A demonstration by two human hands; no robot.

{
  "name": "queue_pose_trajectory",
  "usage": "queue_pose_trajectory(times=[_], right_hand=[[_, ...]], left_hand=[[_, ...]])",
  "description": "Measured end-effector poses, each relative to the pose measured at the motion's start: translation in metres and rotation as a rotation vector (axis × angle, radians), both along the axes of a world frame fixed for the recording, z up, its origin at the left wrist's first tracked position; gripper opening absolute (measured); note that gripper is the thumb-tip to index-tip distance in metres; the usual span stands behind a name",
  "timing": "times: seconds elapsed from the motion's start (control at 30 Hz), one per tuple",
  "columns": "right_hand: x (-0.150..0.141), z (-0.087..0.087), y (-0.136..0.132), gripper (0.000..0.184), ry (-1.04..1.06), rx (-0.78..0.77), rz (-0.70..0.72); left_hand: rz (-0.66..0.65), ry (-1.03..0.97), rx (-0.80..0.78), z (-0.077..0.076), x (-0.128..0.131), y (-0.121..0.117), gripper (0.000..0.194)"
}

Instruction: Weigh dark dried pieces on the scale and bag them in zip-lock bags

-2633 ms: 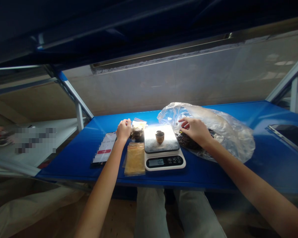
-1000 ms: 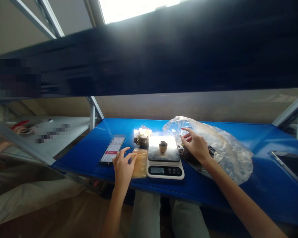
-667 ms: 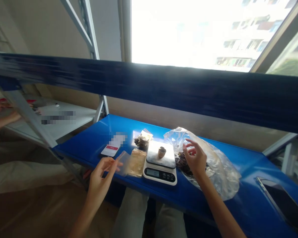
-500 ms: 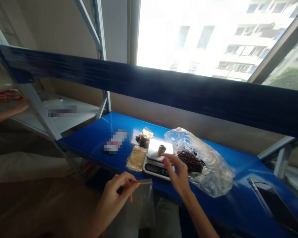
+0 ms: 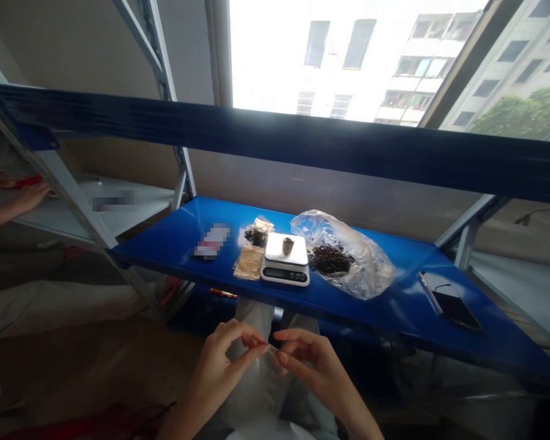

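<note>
Both hands are low in front of me, above my lap. My left hand pinches the top edge of a clear zip bag between thumb and fingers. Closed at the other end of that edge is my right hand, its thumb and fingertips on the bag. The rest of the bag is hard to make out against my trousers. Beyond the hands, a small cup with dark contents stands on a white digital scale. Right of the scale lies a large clear plastic bag holding dark dried pieces.
Left of the scale lie a stack of small bags and a bag of dark pieces. A blurred-out item and a phone rest on the blue table. Another person's hand is at far left.
My right hand has moved from beside the scale down to the clear zip bag in my left hand and taken hold of its edge. The view has shifted, showing more table.
</note>
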State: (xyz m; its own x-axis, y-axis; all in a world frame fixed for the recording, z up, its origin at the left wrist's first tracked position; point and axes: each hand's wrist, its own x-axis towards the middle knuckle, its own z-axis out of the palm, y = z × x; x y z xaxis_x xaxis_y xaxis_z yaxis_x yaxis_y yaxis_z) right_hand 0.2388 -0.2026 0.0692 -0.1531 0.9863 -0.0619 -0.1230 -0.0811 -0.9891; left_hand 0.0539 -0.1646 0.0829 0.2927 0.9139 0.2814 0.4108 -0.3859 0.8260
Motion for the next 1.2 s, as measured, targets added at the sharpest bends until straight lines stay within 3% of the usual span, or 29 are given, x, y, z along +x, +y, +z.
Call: queue_pose_trajectory(times=[0.13, 0.2, 0.33, 0.4, 0.5, 0.67, 0.83, 1.03, 1.2], right_hand=[[-0.01, -0.01, -0.007, 0.034, 0.222, -0.125, 0.071], [-0.015, -0.012, -0.007, 0.033, 0.294, -0.131, 0.068], [-0.019, -0.007, 0.001, 0.036, 0.314, -0.118, -0.075], [-0.02, -0.001, 0.007, 0.04, 0.282, -0.154, -0.211], [-0.021, 0.008, 0.017, 0.042, 0.269, -0.195, -0.325], [-0.029, 0.012, 0.032, 0.044, 0.296, -0.136, -0.221], [-0.037, 0.01, 0.038, 0.047, 0.234, -0.106, -0.14], [-0.045, 0.006, 0.035, 0.064, 0.188, -0.047, -0.263], [-0.041, 0.006, 0.028, 0.071, 0.156, -0.031, -0.299]], left_hand=[[0.028, 0.115, 0.285, 0.005, 0.001, -0.005, 0.001], [0.061, 0.136, 0.407, 0.01, 0.001, -0.01, 0.006], [0.134, 0.134, 0.571, 0.017, 0.002, -0.019, 0.007], [0.11, 0.13, 0.531, 0.017, 0.005, -0.019, 0.009], [0.032, 0.102, 0.308, 0.013, 0.013, -0.009, 0.013], [0.021, -0.034, 0.079, 0.005, 0.016, 0.009, 0.019], [0.069, -0.118, 0.057, 0.007, 0.005, 0.017, 0.023], [0.058, -0.145, 0.028, 0.015, -0.004, 0.018, 0.021], [-0.054, -0.168, -0.007, 0.018, -0.001, 0.014, 0.021]])
